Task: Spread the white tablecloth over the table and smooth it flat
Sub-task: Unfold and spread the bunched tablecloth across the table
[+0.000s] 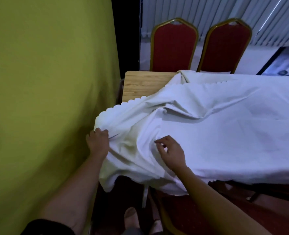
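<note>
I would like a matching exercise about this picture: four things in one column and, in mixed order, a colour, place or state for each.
1. left hand
2. tablecloth
3. table
4. chairs

A. red, beyond the far side
B. bare wood at the far left corner
C. white and wrinkled
D. grips a bunched edge

Pairs: 1-D, 2-C, 3-B, 4-A
</note>
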The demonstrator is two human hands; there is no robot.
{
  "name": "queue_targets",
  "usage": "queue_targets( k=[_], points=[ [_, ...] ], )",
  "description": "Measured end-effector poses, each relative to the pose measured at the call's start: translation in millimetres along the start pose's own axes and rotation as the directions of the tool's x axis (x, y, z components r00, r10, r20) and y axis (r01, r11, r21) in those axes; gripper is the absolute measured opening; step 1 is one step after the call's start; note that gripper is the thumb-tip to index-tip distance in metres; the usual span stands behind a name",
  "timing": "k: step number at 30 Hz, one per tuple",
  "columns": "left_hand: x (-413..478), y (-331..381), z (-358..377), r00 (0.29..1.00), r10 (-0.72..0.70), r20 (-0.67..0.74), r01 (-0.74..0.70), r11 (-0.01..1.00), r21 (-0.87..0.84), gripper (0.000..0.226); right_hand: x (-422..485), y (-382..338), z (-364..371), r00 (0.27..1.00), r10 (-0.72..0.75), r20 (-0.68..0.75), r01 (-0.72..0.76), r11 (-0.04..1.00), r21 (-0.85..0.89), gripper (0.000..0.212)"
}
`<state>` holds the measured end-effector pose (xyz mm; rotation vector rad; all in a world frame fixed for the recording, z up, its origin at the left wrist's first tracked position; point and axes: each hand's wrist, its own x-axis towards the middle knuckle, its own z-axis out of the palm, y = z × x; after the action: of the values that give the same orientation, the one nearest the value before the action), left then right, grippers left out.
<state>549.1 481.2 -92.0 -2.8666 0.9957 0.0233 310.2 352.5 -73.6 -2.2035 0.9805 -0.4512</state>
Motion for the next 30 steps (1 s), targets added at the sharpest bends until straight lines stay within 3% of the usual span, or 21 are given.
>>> queue_targets(
  k=[2,4,6,8,11,14,16,19,22,26,30],
  points=[
    [-9,21,-12,0.998,0.032,-0.046,-0.039,0.988,-0.151,0.036,3,12,-9,0.991,0.122,-0.047,-0.126,0.989,-0.078,0.029],
    [-18,49,-20,0.961,0.185,-0.205,-0.249,0.902,-0.352,0.043,6,21,-20,0.961,0.251,0.117,-0.214,0.941,-0.261,0.044],
    [-29,76,-20,0.914,0.314,-0.257,-0.401,0.796,-0.454,0.045,5,29,-25,0.913,0.295,0.283,-0.171,0.904,-0.392,0.056],
    [-37,95,-18,0.936,0.347,-0.062,-0.324,0.779,-0.537,0.044,1,33,-25,0.912,0.265,0.313,-0.106,0.89,-0.444,0.062],
    [-37,109,-22,0.918,0.365,0.153,-0.29,0.884,-0.366,0.038,-12,29,-24,0.93,0.242,0.277,-0.092,0.883,-0.46,0.057],
    [-23,118,-42,0.957,0.258,0.13,-0.199,0.915,-0.35,0.046,-8,29,-31,0.954,0.23,0.191,-0.117,0.875,-0.47,0.041],
    [-5,129,-53,0.978,0.21,-0.013,-0.197,0.894,-0.401,0.053,4,35,-37,0.956,0.286,0.07,-0.237,0.886,-0.398,0.039],
    [28,159,-71,0.917,0.334,-0.22,-0.398,0.811,-0.429,0.051,28,45,-38,0.915,0.398,-0.064,-0.399,0.875,-0.276,0.049],
    [71,199,-91,0.827,0.485,-0.285,-0.562,0.744,-0.361,0.046,58,50,-29,0.823,0.52,-0.23,-0.561,0.809,-0.177,0.058],
    [135,244,-93,0.771,0.59,-0.241,-0.637,0.708,-0.304,0.052,92,48,0,0.608,0.713,-0.348,-0.768,0.64,-0.03,0.066],
    [194,274,-76,0.77,0.636,-0.053,-0.622,0.729,-0.285,0.065,103,53,27,0.542,0.72,-0.433,-0.818,0.569,-0.079,0.07]
  ],
)
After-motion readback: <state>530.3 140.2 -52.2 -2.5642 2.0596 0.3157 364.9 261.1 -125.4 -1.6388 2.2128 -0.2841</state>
